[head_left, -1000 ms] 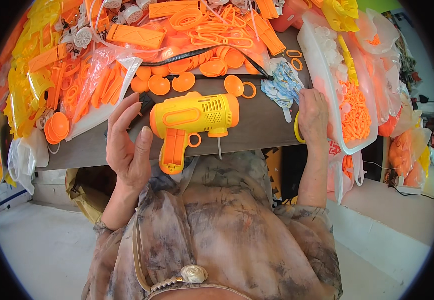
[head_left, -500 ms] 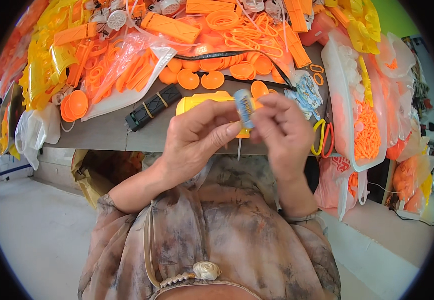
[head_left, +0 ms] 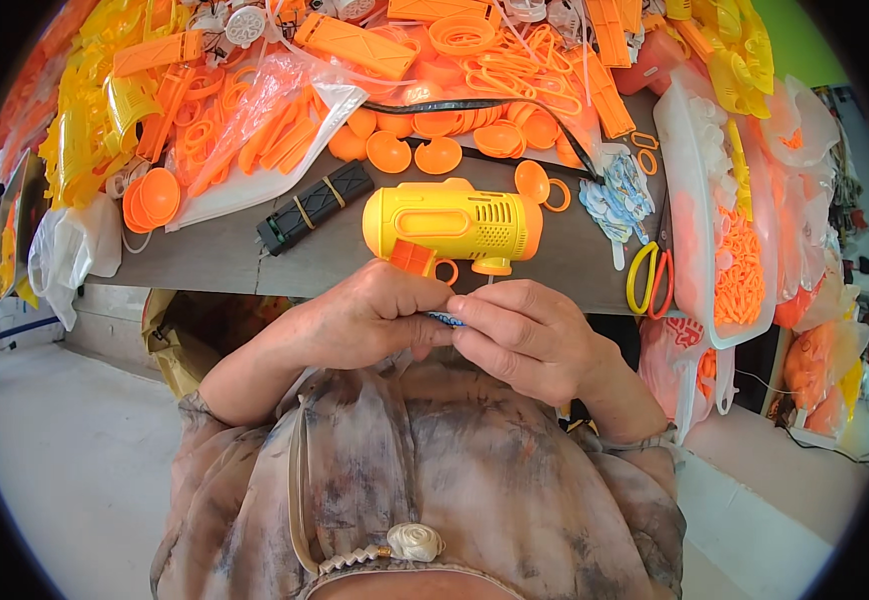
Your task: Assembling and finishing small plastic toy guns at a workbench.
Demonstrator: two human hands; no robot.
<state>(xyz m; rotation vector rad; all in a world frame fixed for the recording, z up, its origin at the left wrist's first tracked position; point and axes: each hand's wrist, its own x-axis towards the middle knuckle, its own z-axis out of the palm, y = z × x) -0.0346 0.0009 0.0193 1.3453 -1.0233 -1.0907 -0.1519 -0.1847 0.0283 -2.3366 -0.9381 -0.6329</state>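
Observation:
My left hand (head_left: pixel 370 312) and my right hand (head_left: pixel 533 335) meet at the table's front edge, both closed in a pinch on a small blue printed sticker (head_left: pixel 445 319). Only a narrow blue strip shows between the fingers; the rest is covered. Just beyond them a yellow toy body with an orange end (head_left: pixel 452 222) lies on its side, its slots and vent holes facing up. Against its near side rests a small orange block (head_left: pixel 413 258), with an orange ring (head_left: pixel 447 271) beside it.
A rubber-banded black block (head_left: pixel 317 208) lies left of the toy. To the right are a pile of pale blue stickers (head_left: pixel 617 198), scissors with yellow and red handles (head_left: pixel 652 280) and a white bin (head_left: pixel 690 230) of orange parts. Orange half-shells (head_left: pixel 389 153) and heaped parts fill the back.
Both hands have come down toward me with the blue sticker, drawing closer together and uncovering the yellow toy. The sticker was largely visible before; now the fingers cover most of it.

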